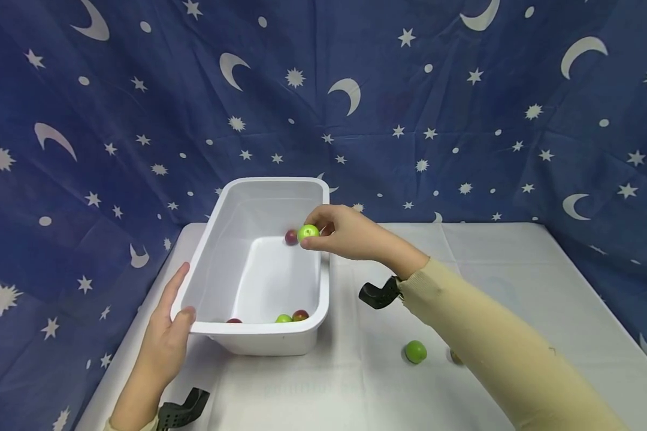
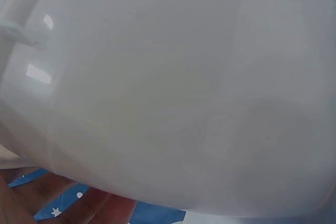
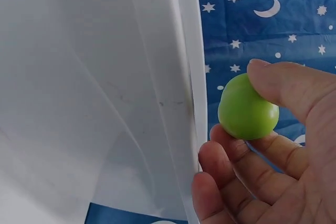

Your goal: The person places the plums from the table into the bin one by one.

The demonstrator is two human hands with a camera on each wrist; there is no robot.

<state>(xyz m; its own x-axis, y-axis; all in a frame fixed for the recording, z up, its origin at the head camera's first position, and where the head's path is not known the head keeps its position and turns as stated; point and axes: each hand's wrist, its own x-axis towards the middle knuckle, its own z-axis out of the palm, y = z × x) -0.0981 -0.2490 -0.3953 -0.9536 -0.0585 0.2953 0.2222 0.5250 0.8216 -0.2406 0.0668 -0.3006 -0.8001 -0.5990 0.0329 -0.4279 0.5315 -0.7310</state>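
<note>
A white plastic tub [image 1: 280, 341] stands on the table, tilted slightly in view. My left hand [image 1: 160, 341] grips its near left corner, thumb over the rim and fingers along the outside wall. Between thumb and fingers, my right hand [image 1: 350, 232] pinches a green plum [image 3: 248, 107] at the tub's right rim. Inside the tub, a dark red plum [image 1: 291, 237] lies towards the far right. Near the front wall are a green plum [image 1: 283, 318], a reddish plum [image 1: 301, 315] and another red one [image 1: 234, 321], partly hidden by the rim.
On the white tablecloth [image 1: 372, 383], right of the tub, lies another green plum [image 1: 416, 351]. Beside it a brownish round fruit [image 1: 455, 357] is partly covered by my right sleeve [image 1: 496, 341]. A blue curtain [image 1: 388, 149] with moons and stars hangs behind the table.
</note>
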